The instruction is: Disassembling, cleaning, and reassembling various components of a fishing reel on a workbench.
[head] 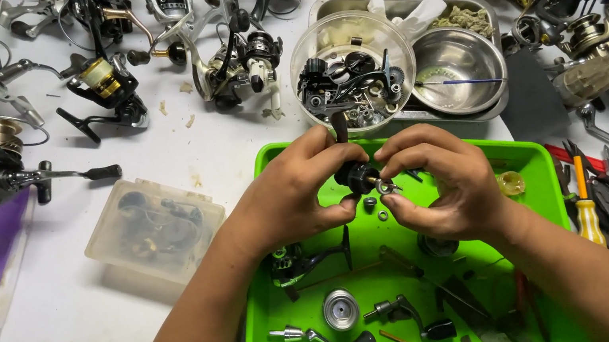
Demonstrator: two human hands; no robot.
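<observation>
Over the green tray (271,160), near its far edge, my left hand (288,197) grips a black reel part (360,176). Just right, my right hand (447,186) pinches a small metal ring (386,186) touching it. A steel bowl (455,60) sits beyond.

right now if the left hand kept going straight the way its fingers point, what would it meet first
The left hand points right across the bright green plastic tray, gripping a small black round reel part. Straight on, it would likely first meet the right hand, whose fingertips pinch a small silver ring there; depth is unclear.
</observation>
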